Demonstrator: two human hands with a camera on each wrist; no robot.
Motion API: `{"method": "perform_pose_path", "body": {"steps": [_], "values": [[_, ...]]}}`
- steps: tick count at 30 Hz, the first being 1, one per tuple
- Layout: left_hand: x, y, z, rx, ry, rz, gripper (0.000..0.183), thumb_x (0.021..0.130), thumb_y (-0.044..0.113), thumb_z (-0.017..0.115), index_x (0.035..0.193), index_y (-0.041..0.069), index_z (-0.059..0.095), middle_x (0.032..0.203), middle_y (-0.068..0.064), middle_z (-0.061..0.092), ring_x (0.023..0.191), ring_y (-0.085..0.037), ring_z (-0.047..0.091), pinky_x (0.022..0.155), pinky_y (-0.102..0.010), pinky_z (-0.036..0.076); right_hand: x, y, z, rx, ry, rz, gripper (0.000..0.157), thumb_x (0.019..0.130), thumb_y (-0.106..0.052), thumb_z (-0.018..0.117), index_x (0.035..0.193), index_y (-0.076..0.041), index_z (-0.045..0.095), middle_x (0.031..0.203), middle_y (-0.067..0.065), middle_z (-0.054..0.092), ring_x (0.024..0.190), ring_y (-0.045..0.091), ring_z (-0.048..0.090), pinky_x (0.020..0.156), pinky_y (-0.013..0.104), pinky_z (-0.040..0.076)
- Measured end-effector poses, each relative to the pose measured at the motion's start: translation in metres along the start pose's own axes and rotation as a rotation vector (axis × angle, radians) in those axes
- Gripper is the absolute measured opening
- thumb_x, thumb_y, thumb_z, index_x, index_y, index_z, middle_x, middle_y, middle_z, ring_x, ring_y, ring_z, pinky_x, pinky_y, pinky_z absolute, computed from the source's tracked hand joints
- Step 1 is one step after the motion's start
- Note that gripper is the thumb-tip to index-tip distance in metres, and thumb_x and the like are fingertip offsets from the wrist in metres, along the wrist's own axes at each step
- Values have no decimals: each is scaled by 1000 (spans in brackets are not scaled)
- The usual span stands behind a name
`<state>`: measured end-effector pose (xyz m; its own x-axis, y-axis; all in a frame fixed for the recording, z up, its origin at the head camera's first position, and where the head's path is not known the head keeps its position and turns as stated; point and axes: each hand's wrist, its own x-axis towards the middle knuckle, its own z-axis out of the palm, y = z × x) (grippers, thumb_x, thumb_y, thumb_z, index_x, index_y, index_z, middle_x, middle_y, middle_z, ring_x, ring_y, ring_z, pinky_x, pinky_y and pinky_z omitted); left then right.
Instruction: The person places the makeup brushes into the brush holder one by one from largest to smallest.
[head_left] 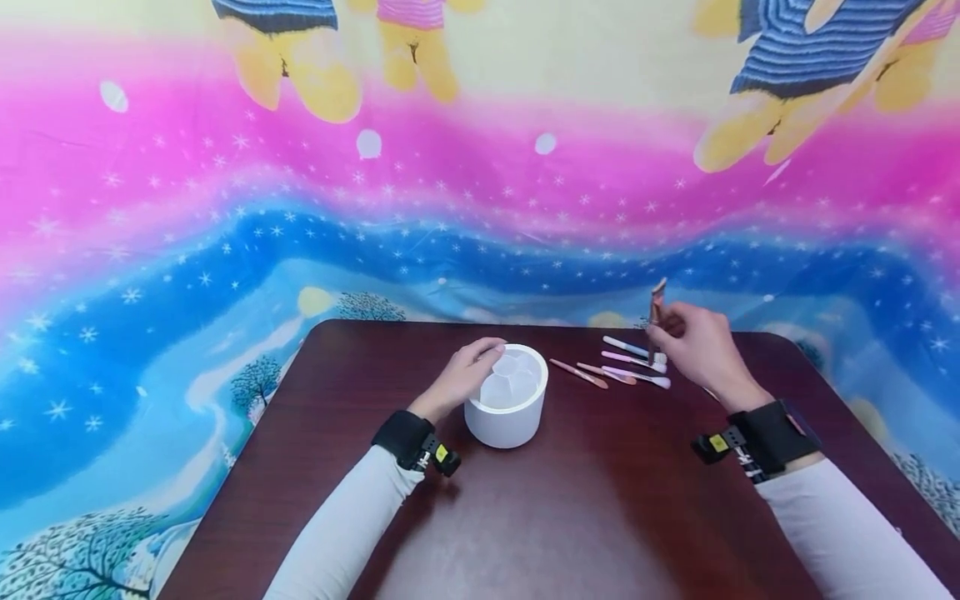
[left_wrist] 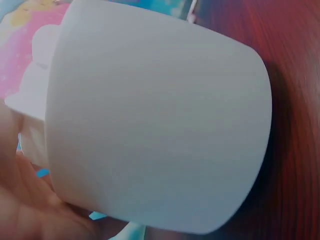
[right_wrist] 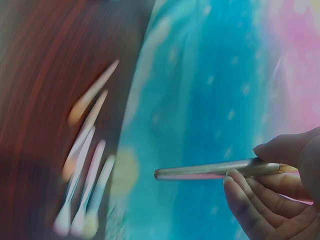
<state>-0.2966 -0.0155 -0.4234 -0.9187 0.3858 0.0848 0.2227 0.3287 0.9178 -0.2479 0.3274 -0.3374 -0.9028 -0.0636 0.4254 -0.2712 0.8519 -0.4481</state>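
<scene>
A white round cup (head_left: 506, 423) with clear dividers inside its top stands upright on the table. My left hand (head_left: 463, 377) grips its rim from the left. In the left wrist view the cup's smooth wall (left_wrist: 160, 120) fills most of the picture, with part of the hand at lower left. My right hand (head_left: 703, 346) pinches a brownish makeup brush (head_left: 657, 304), held up above the table at the right. The right wrist view shows the thumb and fingertips around its metallic-looking handle (right_wrist: 205, 171); the palm side hides the other end.
Several makeup brushes lie between the cup and my right hand, among them a brown one (head_left: 579, 373), a purple one (head_left: 636, 377) and a blue one (head_left: 626, 345). The dark red-brown table (head_left: 525, 525) ends at a printed cloth backdrop (head_left: 480, 217).
</scene>
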Motion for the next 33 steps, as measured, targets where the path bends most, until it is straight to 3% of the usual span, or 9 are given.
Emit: {"method": "perform_pose_path", "body": {"steps": [4, 8, 11, 14, 20, 33], "values": [[0, 8, 5, -47, 20, -24, 43, 99, 42, 42, 133, 17, 50, 131, 2, 50, 114, -12, 48, 91, -36, 46, 8, -30, 7, 75, -3, -34, 14, 89, -22, 64, 98, -12, 64, 88, 5, 67, 78, 19, 62, 67, 42, 51], [-3, 15, 9, -51, 100, -81, 42, 99, 41, 40, 133, 18, 50, 130, 2, 50, 111, -12, 50, 90, -36, 46, 14, -56, 15, 131, -5, -75, 17, 88, -22, 66, 100, -10, 65, 87, 3, 66, 76, 16, 61, 65, 40, 51], [-8, 20, 12, -27, 160, -128, 43, 99, 44, 39, 133, 19, 49, 131, 1, 48, 108, -15, 51, 91, -39, 45, 18, -72, 23, 189, -10, -99, 17, 87, -21, 67, 99, -10, 65, 86, 2, 66, 73, 13, 61, 61, 36, 52], [-11, 25, 17, 26, 191, -119, 45, 99, 44, 39, 134, 17, 46, 133, -2, 45, 113, -18, 47, 95, -42, 41, 21, -84, 30, 251, -14, -114, 15, 87, -19, 67, 99, -11, 65, 87, 1, 66, 72, 11, 61, 60, 33, 53], [-11, 25, 24, 101, 224, -60, 42, 100, 37, 38, 134, 13, 48, 129, -5, 44, 119, -20, 40, 99, -44, 36, 23, -99, 46, 342, -31, -140, 14, 87, -20, 67, 98, -11, 65, 87, 0, 66, 72, 11, 62, 63, 32, 53], [-10, 19, 24, 4, 229, -99, 40, 98, 38, 45, 129, 14, 54, 128, -2, 53, 116, -18, 46, 96, -42, 39, 18, -107, 70, 412, -86, -171, 9, 90, -21, 63, 94, -12, 63, 85, 3, 65, 75, 15, 64, 68, 34, 54]]}}
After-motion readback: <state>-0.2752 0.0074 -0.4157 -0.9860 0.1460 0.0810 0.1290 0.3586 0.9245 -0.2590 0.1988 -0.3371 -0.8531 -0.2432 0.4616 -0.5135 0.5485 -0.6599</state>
